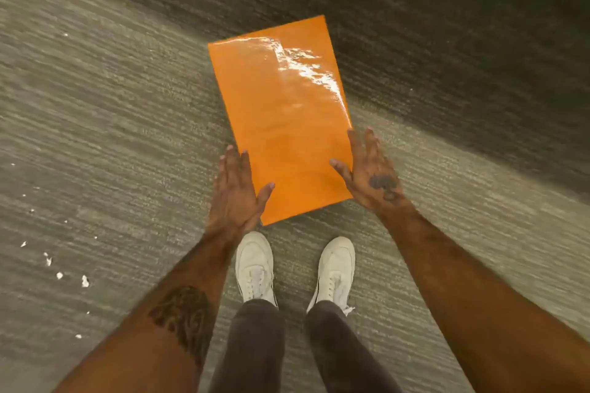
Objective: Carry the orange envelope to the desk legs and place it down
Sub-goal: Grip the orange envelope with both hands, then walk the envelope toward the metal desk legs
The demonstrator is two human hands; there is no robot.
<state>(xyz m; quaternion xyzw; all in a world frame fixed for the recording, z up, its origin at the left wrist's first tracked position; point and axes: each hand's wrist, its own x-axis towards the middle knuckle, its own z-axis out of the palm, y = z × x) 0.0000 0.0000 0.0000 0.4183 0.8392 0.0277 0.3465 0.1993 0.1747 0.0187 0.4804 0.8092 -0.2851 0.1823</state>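
- Orange envelope (281, 118): a glossy flat packet seen from the head view, lying between the two hands, its long axis running away from them over the grey carpet (95, 137). Whether it rests on the floor or is just lifted off it cannot be told.
- Left hand (238, 191): spread wide, fingers straight, thumb laid across the near left edge of the envelope; no closed grip shows.
- Right hand (370, 169): likewise spread flat, thumb on the near right edge, fingers extending along that side.
- White shoes (295, 268): just behind the envelope's near corner, close below both hands.
- Desk legs: not in view; the destination cannot be located from here.
- Judgement on technique: the surface looks slick, so both hands should probably slide their fingers beneath the edges and pinch against the thumbs, keeping the packet level while carrying.
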